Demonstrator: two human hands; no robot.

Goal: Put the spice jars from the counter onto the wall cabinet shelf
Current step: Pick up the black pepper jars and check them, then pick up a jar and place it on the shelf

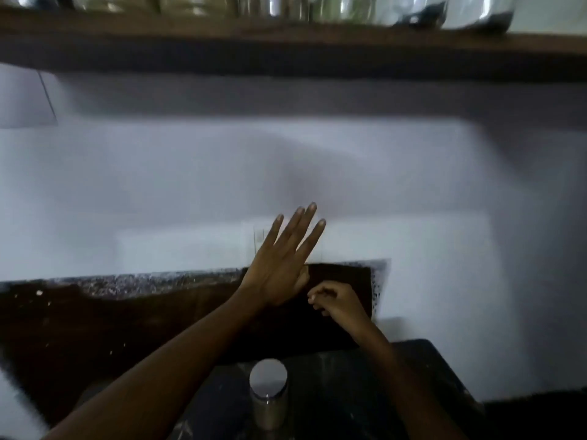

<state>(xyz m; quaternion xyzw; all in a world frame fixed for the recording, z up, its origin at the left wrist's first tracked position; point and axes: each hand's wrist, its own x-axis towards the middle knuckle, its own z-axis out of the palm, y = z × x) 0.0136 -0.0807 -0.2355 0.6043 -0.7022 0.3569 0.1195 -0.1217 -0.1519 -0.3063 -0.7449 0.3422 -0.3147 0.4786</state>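
Note:
One spice jar (268, 396) with a shiny round metal lid stands upright on the dark counter (133, 325) near the bottom middle, between my two forearms. My left hand (283, 260) is raised flat in front of the white wall, fingers spread, holding nothing. Lower and to the right, my right hand (337, 300) hangs over the counter with its fingers curled in; nothing shows in it. Along the top runs the dark wooden shelf (286, 39), with several steel and glass jars (346, 7) on it. The picture is blurred.
A white wall (158, 185) fills the middle, with a faint switch plate (259, 241) behind my left hand. The counter's speckled back edge (143, 281) meets the wall. A white surface stands to the right of the counter.

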